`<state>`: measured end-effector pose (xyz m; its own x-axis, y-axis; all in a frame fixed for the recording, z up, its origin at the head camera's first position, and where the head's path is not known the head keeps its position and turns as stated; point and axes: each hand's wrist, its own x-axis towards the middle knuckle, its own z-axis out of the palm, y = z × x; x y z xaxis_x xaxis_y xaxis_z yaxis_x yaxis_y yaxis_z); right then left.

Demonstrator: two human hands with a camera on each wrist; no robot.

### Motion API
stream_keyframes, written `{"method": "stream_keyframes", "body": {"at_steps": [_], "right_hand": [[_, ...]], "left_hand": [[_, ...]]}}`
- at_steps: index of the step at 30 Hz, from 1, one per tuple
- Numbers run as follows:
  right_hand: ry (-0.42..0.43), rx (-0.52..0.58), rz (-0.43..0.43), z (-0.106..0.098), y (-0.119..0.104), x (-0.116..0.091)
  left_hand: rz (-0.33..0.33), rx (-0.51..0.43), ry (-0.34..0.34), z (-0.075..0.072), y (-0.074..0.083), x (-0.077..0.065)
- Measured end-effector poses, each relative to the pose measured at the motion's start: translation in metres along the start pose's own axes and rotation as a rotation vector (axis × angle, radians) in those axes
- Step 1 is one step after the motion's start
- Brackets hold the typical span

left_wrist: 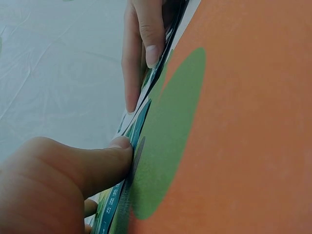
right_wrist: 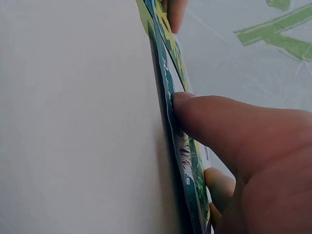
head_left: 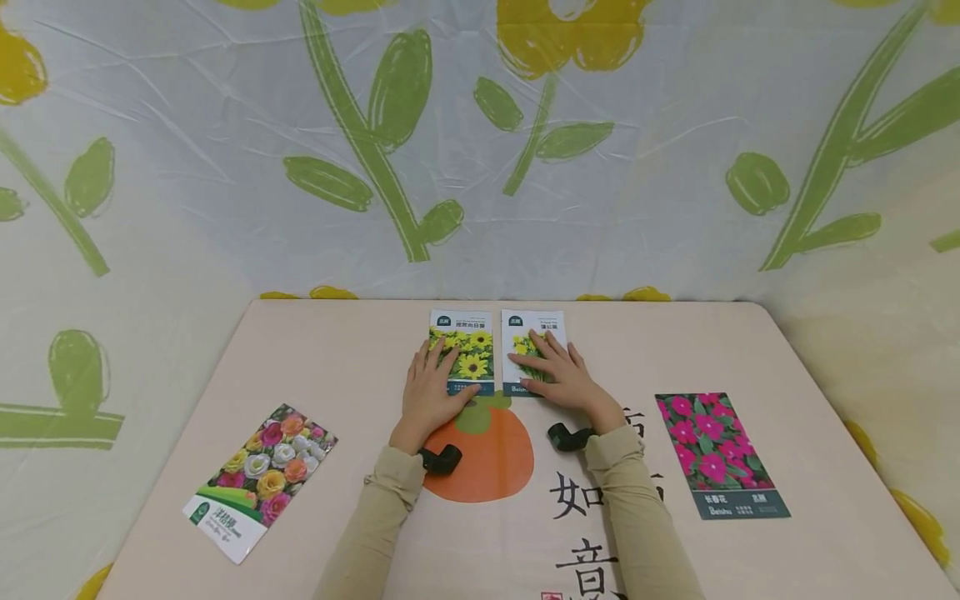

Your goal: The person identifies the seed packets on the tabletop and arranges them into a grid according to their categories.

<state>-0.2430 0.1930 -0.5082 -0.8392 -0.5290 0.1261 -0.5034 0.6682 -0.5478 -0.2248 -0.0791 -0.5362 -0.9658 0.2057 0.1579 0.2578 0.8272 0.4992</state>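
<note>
Two flower seed packets lie side by side at the table's far middle. The left packet (head_left: 474, 341), with yellow daisy-like flowers, is under my left hand (head_left: 431, 400), whose fingers spread over its left part. That thumb (left_wrist: 105, 163) rests at the packet's dark green bottom band. My right hand (head_left: 566, 382) lies with spread fingers on the right packet (head_left: 534, 323), white-topped with smaller yellow flowers, hiding much of it. In the right wrist view, its thumb (right_wrist: 209, 117) touches the packet near the dark bottom edge.
A packet with multicoloured blooms (head_left: 258, 479) lies tilted at the left. Another with magenta flowers (head_left: 720, 450) lies at the right. The pale tablecloth (head_left: 337, 358) bears a printed orange fruit (head_left: 487, 458) and black characters. A flower-printed curtain (head_left: 600, 225) stands behind the table.
</note>
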Motion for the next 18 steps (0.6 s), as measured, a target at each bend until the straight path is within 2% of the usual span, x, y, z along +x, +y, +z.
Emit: {"method": "stream_keyframes", "body": {"at_steps": [3, 12, 18], "right_hand": [[0.006, -0.001, -0.007, 0.0, -0.0002, -0.0006], [-0.048, -0.084, 0.067, -0.0002, -0.0014, 0.0039], [-0.048, -0.077, 0.067, -0.0016, -0.0035, 0.0041]], "left_hand": [[-0.004, 0.001, -0.003, 0.0006, -0.0003, 0.0001], [0.004, -0.009, 0.004, 0.0014, -0.0018, 0.0001], [0.005, -0.013, 0.002, 0.0022, -0.0023, 0.0]]}}
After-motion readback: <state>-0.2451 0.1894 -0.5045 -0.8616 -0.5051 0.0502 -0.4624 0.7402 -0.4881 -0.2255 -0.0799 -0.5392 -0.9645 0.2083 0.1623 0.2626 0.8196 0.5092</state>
